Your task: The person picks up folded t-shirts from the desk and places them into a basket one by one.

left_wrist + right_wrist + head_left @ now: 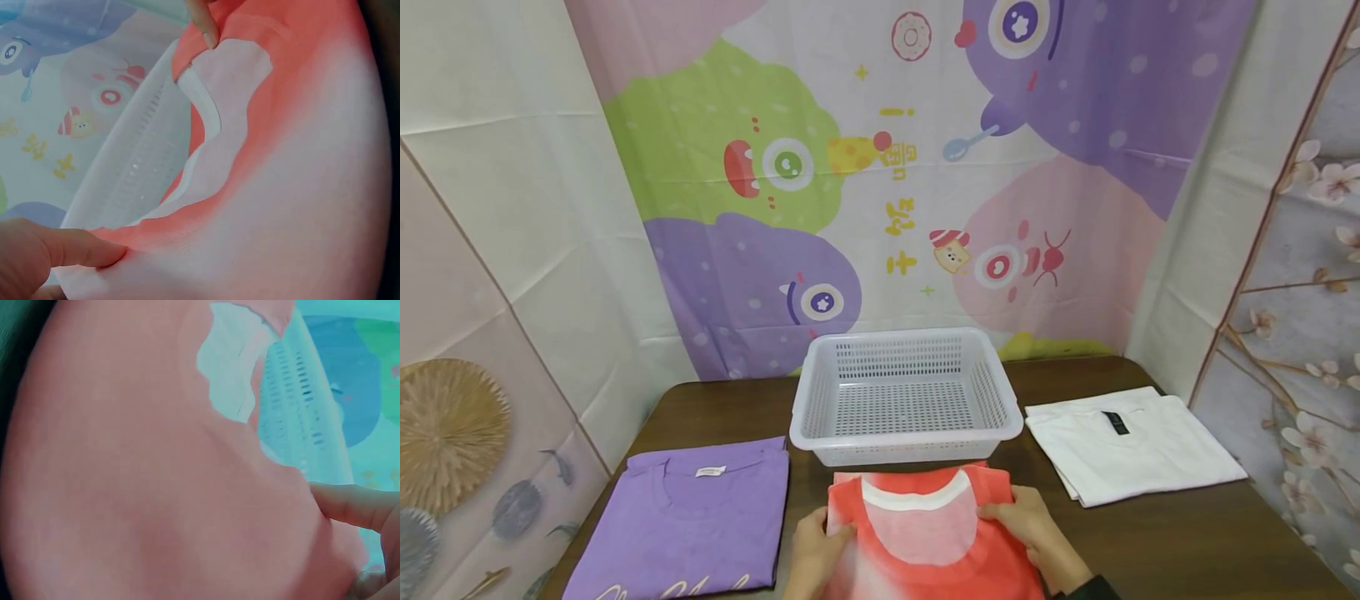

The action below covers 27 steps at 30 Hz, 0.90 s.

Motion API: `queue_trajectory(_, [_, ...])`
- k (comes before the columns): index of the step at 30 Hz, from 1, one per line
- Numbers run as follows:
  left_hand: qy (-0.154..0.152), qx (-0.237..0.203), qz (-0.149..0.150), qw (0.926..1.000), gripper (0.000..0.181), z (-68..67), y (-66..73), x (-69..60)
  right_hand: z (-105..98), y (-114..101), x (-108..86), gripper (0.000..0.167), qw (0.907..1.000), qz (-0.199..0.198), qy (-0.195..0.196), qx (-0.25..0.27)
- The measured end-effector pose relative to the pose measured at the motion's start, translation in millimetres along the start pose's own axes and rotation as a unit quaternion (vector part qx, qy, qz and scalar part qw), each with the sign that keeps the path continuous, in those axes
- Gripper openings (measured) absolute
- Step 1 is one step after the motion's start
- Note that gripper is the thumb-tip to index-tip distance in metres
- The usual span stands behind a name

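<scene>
A red and white shirt point(925, 533) is held up in front of the basket, its white-edged neckline toward the top. My left hand point(817, 550) pinches its left edge, thumb on top; the left wrist view shows that hand point(56, 256) gripping the shirt point(300, 187) beside the collar. My right hand point(1037, 533) pinches the right side near the neckline. In the right wrist view the right hand point(365, 519) has its thumb on the cloth point(156, 462), other fingers mostly hidden behind it.
A white perforated basket point(906, 450) stands behind the shirt with nothing in it. A folded purple shirt point(700, 517) lies at the left of the brown table point(1210, 542), a folded white shirt point(1142, 458) at the right. A patterned curtain point(865, 192) hangs behind.
</scene>
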<state>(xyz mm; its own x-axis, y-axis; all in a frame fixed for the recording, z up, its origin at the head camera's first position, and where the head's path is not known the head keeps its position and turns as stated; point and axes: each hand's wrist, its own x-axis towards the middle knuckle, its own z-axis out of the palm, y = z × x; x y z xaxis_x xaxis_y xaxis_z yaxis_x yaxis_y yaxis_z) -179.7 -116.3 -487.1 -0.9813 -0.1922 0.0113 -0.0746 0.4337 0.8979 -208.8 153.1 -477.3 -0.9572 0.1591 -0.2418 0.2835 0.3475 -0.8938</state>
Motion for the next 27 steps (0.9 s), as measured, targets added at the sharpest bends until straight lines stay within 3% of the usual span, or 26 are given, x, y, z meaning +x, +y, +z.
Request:
queue_trajectory(11, [0.003,-0.007,0.021,0.9998,0.028,-10.9,14.7,-7.7,-3,-14,-22.0,0.035,0.9995,-0.006,0.012,0.028])
queue_trajectory(19, [0.036,0.021,0.035,0.9985,0.024,-15.3,22.5,-16.2,-6,-19,-32.8,0.033,0.9992,-0.01,0.011,0.037])
queue_trajectory(27, [0.05,-0.01,0.055,0.9972,0.021,-14.6,29.6,-19.2,-10,-24,-33.5,0.037,0.9986,-0.015,0.01,0.05])
